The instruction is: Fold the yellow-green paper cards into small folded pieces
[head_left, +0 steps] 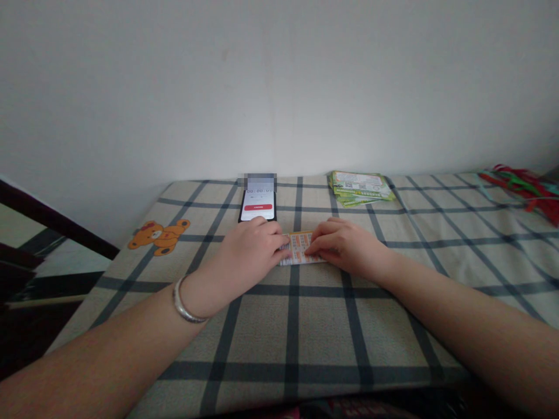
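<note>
A small printed card [297, 249] with orange and white blocks of text lies low on the checked cloth, its side edges covered by my hands. My left hand [255, 247], a silver bangle [183, 302] on its wrist, is closed on the card's left end with fingers curled over it. At the right end my right hand [340, 243] has its thumb and fingers closed on the card. Just beyond the left hand lies a phone [257, 201], its lit screen showing a timer and a red button.
A pile of green and white printed leaflets [361, 186] lies near the wall at the back. Red and green fabric or cords [528, 186] are heaped at the far right. A bear picture [159, 237] is on the tablecloth [323, 326] at left. Dark furniture [26, 262] stands beyond the left edge.
</note>
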`<act>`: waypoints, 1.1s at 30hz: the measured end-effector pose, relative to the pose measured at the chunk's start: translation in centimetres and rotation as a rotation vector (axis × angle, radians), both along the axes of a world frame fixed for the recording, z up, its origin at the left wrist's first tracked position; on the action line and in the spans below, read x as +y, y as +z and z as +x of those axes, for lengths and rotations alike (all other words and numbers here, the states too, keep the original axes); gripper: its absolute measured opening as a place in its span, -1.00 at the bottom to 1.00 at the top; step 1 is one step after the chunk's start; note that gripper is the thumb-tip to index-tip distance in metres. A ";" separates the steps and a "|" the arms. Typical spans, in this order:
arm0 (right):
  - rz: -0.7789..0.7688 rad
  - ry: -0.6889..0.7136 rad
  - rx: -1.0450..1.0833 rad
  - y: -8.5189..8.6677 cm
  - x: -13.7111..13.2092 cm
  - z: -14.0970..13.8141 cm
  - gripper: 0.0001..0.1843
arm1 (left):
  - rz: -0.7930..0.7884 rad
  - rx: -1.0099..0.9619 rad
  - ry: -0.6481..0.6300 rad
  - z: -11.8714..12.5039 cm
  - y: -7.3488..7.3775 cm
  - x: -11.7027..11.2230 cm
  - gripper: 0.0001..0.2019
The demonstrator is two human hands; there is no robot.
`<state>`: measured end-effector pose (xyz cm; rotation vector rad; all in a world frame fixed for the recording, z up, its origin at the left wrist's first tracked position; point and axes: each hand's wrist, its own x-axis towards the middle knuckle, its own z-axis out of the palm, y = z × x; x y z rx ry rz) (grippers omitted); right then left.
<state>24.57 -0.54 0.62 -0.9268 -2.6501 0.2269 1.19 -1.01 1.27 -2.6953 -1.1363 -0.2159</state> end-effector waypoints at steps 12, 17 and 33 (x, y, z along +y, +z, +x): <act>0.065 0.051 -0.104 0.5 -0.4 0.1 -0.73 | 0.021 0.057 0.047 0.7 0.3 -1.1 -0.84; 0.150 0.103 -0.170 0.5 -0.5 0.0 -0.76 | 0.059 0.060 0.033 0.8 -0.1 -1.2 -0.88; 0.122 0.191 -0.076 0.1 -0.4 0.2 -0.72 | -0.106 -0.169 -0.224 0.0 -1.2 0.5 -0.88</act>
